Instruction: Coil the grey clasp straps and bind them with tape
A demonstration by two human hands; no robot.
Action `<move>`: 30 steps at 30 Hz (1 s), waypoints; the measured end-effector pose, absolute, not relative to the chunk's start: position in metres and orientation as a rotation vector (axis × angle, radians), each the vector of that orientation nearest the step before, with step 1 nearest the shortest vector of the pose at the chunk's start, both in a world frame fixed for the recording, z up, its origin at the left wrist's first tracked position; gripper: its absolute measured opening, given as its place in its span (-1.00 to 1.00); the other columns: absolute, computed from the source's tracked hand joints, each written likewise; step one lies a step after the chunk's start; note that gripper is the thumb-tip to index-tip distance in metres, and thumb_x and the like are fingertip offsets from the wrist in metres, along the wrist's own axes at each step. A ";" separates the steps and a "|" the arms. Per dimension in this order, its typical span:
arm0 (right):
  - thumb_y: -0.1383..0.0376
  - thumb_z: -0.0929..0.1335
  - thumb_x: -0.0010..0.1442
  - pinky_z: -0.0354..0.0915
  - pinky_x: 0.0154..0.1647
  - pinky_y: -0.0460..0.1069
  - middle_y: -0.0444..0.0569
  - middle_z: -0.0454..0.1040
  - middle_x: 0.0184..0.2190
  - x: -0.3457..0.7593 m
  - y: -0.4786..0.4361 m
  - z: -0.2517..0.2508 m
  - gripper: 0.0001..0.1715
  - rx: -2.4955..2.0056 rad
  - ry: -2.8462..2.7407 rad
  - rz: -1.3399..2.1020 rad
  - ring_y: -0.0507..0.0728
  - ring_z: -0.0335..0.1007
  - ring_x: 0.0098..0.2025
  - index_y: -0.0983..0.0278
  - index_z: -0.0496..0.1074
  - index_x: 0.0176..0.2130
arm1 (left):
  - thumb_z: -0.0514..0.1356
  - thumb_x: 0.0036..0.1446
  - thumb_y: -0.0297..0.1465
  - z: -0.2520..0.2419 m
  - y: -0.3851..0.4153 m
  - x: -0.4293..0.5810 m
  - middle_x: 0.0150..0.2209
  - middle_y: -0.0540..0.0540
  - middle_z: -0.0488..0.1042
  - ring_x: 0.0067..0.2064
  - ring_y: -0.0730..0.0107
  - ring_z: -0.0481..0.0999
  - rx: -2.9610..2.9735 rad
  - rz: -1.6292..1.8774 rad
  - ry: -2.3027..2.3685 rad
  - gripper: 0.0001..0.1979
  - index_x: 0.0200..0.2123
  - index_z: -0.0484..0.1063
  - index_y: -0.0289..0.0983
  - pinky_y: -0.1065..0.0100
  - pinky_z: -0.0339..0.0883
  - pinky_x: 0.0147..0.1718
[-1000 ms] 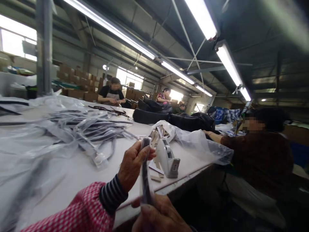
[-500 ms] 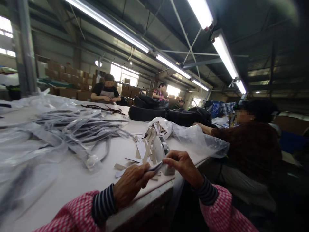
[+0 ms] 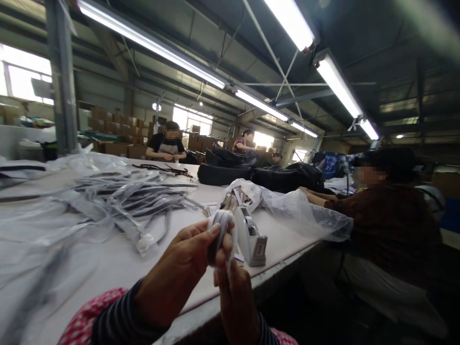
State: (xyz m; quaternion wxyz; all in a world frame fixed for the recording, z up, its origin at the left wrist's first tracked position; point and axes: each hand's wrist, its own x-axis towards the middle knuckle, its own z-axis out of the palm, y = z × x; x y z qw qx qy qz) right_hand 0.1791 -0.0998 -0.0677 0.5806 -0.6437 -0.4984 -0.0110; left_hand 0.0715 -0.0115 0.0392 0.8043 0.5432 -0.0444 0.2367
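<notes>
My left hand (image 3: 176, 268), low in the center of the frame, pinches a dark strip in clear plastic (image 3: 215, 242), wound into a small coil between thumb and fingers. My right hand (image 3: 235, 294), just below and to the right, has its fingers drawn together on the pale tail that drops from the coil; its fingertips are partly hidden. Striped cuffs (image 3: 117, 316) show beneath my red-and-white checked sleeves (image 3: 89, 314) at the bottom of the frame.

Just beyond the coil, near the edge of the white desk (image 3: 287, 242), stands a gray tape dispenser (image 3: 259, 251). Behind it, pale flat pieces (image 3: 232, 200) lie at the mouth of a clear plastic bag (image 3: 305, 218) that stretches toward the right. A heap of plastic-wrapped strips (image 3: 143, 191) sprawls across the left half of the desk.

At the right of the frame, a co-worker in a dark top (image 3: 391, 220) reaches an arm toward the bag. Farther back, black padded items (image 3: 224, 175) sit in a row at center, with thin dark straps (image 3: 165, 167) to their left. Behind the desk, a person in a black top (image 3: 167, 146) bends over their hands, with stacked cardboard boxes (image 3: 113, 128) at left and tube lights (image 3: 154, 43) overhead.
</notes>
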 end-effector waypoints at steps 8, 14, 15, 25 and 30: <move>-0.16 0.27 0.28 0.18 -0.60 -0.13 -0.05 0.47 -0.61 0.149 -0.140 -0.055 -0.37 -1.244 -1.095 1.147 0.00 0.30 -0.63 0.36 0.45 -0.20 | 0.13 0.32 -0.32 0.011 0.017 0.053 -0.30 -0.10 0.53 -0.30 0.31 0.50 2.066 1.381 0.011 -0.87 -0.23 0.40 -0.24 0.30 0.37 -0.23; 0.00 0.42 0.20 -0.17 -0.78 -0.19 -0.27 0.26 -0.76 0.182 -0.164 0.002 -0.58 -1.336 -1.079 0.953 -0.11 -0.05 -0.79 0.33 0.43 -0.25 | 0.06 0.37 -0.27 -0.025 0.028 0.008 -0.48 0.02 0.39 -0.51 0.43 0.30 2.744 1.096 -0.080 -0.75 -0.36 0.30 -0.23 0.37 0.10 -0.49; 0.04 0.46 0.17 -0.17 -0.77 -0.19 -0.30 0.22 -0.75 0.190 -0.159 0.013 -0.60 -1.357 -1.103 0.872 -0.12 -0.06 -0.76 0.32 0.45 -0.22 | 0.09 0.35 -0.22 -0.023 0.024 0.000 -0.46 0.01 0.41 -0.50 0.43 0.33 2.737 0.986 -0.055 -0.74 -0.35 0.31 -0.24 0.37 0.10 -0.49; 0.11 0.21 0.40 0.36 -0.21 -0.01 -0.05 0.51 -0.29 0.162 -0.066 0.003 -0.62 -1.232 -1.188 -0.146 0.10 0.45 -0.28 0.25 0.34 0.08 | 0.05 0.33 -0.09 0.055 -0.016 -0.016 -0.63 0.06 0.19 -0.60 0.54 0.11 1.499 0.610 0.207 -0.51 -0.54 0.32 -0.29 0.48 0.06 -0.62; 0.16 0.15 0.43 0.39 -0.17 0.06 0.07 0.53 -0.18 0.110 -0.046 -0.054 -0.62 -1.245 -1.285 -0.112 0.15 0.49 -0.24 0.24 0.28 0.13 | 0.16 0.29 -0.25 0.071 -0.004 -0.010 -0.50 0.00 0.36 -0.58 0.59 0.20 1.063 0.834 0.263 -0.74 -0.31 0.49 -0.33 0.54 0.21 -0.59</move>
